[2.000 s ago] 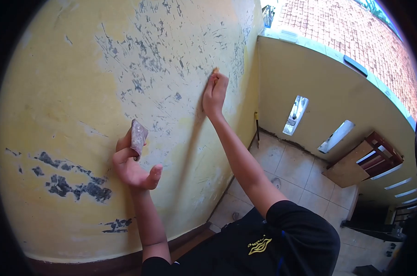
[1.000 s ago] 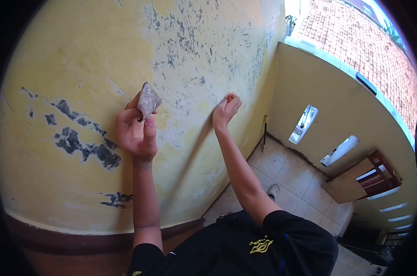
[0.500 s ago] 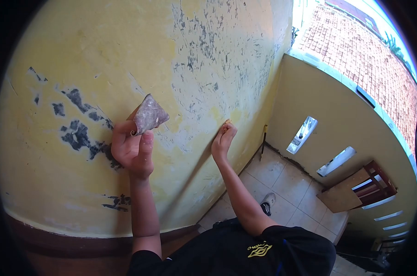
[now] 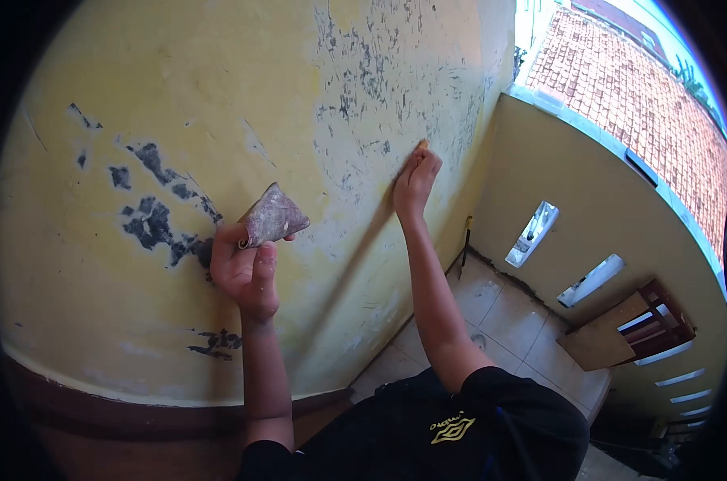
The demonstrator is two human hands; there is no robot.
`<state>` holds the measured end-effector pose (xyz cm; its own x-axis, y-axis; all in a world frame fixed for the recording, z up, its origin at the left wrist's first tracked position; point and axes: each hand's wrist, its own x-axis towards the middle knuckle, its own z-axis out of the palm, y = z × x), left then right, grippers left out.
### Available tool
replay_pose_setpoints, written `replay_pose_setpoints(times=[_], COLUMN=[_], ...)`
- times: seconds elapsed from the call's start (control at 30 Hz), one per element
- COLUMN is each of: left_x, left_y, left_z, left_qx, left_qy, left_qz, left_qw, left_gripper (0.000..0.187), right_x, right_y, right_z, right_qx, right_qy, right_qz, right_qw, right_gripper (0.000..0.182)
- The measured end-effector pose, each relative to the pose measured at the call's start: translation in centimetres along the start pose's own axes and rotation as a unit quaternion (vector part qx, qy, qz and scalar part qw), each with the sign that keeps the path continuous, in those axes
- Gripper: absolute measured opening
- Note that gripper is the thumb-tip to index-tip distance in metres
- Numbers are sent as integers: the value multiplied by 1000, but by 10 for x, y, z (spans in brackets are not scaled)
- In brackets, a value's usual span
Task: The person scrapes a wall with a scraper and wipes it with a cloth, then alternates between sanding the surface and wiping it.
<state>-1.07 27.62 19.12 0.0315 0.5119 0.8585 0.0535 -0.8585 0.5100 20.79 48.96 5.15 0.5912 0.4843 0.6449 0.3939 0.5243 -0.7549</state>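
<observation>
A yellow wall (image 4: 139, 96) with flaked paint and dark bare patches (image 4: 159, 216) fills the left of the view. My left hand (image 4: 247, 268) is held against it, fingers closed on a folded, worn piece of sandpaper (image 4: 273, 216) that sticks up to the right. My right hand (image 4: 415, 180) is pressed to the scratched, paler stretch of wall farther right and higher up, pinching a small yellowish piece (image 4: 422, 145) against the surface.
A low yellow parapet (image 4: 604, 192) with slot openings runs along the right, a tiled roof beyond it. A tiled floor (image 4: 508, 313) lies below, a dark stick (image 4: 465, 236) leans in the corner, and a wooden board and frame (image 4: 620, 329) rest against the parapet.
My right hand has slid up the wall from its lower spot half a second ago. My left hand with the sandpaper has stayed close to the dark patches, shifting slightly right.
</observation>
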Motion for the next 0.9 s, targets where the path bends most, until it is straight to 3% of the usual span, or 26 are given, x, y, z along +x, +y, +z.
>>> replay_pose_setpoints(times=[0.07,0.13,0.17,0.27,0.33,0.43,0.47,0.53,0.63,0.67,0.7,0.77,0.8,0.9], left_x=[-4,3,4,16,21,21,18,5,-4,2,4,-5,-5,-29], left_y=[0,-1,1,10,15,23,24,28,33,31,29,38,42,48], left_z=[-1,2,2,1,1,-1,-4,-9,-2,-3,-3,-7,-7,1], left_qx=[4,3,7,23,20,12,14,15,15,15,23,36,37,40], left_qy=[-5,-7,-8,-1,9,43,38,57,53,48,44,37,65,80], left_qz=[-6,-2,-5,18,26,42,44,34,8,11,22,17,15,-13], left_qw=[1000,1000,1000,1000,999,998,998,998,998,999,999,999,997,996], left_gripper=[28,28,28,25,25,28,28,28,28,28,28,29,30,31], right_x=[-72,-84,-76,-10,-12,-45,-34,7,1,-30,-34,-61,-63,-117], right_y=[60,43,29,-104,-168,-173,-150,-105,-120,-135,-129,-99,-75,-59], right_z=[-16,-16,-6,11,9,-6,-9,8,7,0,-3,-12,2,-16], right_qx=[-37,-32,-2,85,121,76,74,97,106,115,114,111,101,99], right_qy=[-27,-24,-9,42,-44,-114,-122,-12,-8,-83,-83,-124,-33,-95], right_qz=[83,59,24,-108,-236,-374,-347,-144,-135,-227,-226,-341,-193,-219], right_qw=[996,997,1000,990,963,917,927,985,985,964,964,925,975,966], right_gripper=[9,8,8,15,17,26,26,25,25,25,25,26,26,21])
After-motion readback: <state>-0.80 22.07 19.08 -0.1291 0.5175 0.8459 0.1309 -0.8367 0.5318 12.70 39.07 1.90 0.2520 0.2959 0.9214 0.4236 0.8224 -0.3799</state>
